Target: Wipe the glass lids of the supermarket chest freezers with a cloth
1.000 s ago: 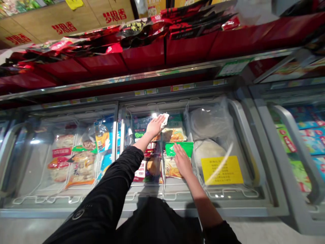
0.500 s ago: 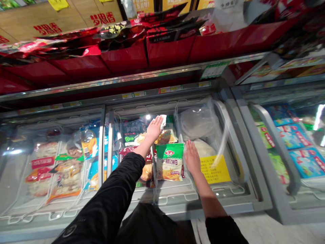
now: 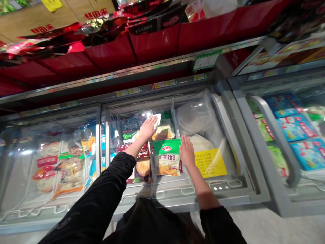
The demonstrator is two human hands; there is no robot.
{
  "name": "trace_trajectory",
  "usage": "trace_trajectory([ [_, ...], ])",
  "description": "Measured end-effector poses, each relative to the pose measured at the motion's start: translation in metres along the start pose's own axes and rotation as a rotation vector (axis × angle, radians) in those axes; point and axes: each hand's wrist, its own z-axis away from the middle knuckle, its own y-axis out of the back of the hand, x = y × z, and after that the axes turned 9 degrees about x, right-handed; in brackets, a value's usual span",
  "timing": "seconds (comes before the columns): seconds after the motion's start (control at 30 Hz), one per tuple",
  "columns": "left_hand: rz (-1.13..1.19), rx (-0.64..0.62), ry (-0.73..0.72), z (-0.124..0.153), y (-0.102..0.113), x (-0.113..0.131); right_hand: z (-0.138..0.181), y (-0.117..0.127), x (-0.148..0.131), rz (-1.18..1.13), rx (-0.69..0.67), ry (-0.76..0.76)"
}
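Observation:
My left hand reaches far over the glass lid of a chest freezer and presses a crumpled white cloth against the glass. My right hand lies flat on the same lid with its fingers stretched out, holding nothing. Under the glass, just left of my right hand, lies a green and white frozen food bag. A yellow label sticks to the glass to the right of that hand.
Several frozen food packs fill the freezer bay to the left. A second freezer with blue boxes stands at the right. Red shelves with dark snack bags hang above. The freezer's grey front rim runs near my body.
My right hand slid right, from on top of the green bag to the glass beside it. My left hand stayed on the cloth. The view shifted right and tilted.

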Motion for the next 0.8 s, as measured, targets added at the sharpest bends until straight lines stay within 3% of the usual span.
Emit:
trace_trajectory([
  [0.07, -0.028, 0.04, 0.101, -0.004, 0.001, 0.001, 0.001, -0.001, 0.0, 0.001, 0.005, -0.001],
  [0.13, -0.041, 0.053, 0.14, -0.002, -0.004, 0.018, 0.001, -0.002, 0.001, -0.002, 0.005, 0.001],
  [0.27, -0.01, -0.039, -0.058, 0.019, -0.012, 0.051, 0.0, 0.0, 0.003, -0.014, -0.007, 0.01],
  [0.33, 0.014, -0.102, -0.17, 0.03, -0.006, 0.044, -0.002, 0.002, 0.004, -0.015, -0.018, 0.012],
  [0.4, 0.025, -0.133, -0.195, 0.036, 0.007, 0.021, -0.002, 0.006, 0.003, -0.015, -0.031, 0.009],
  [0.5, 0.007, -0.093, -0.039, 0.046, 0.026, -0.019, 0.004, 0.01, -0.01, -0.022, -0.05, 0.002],
  [0.57, -0.003, -0.059, 0.085, 0.06, 0.03, -0.031, 0.014, 0.01, -0.028, -0.04, -0.062, 0.024],
  [0.67, 0.014, -0.073, 0.149, 0.1, 0.026, -0.018, 0.035, 0.005, -0.065, -0.09, -0.09, 0.076],
  [0.8, 0.112, -0.209, -0.037, 0.161, 0.019, 0.001, 0.058, -0.006, -0.105, -0.112, -0.115, 0.05],
])
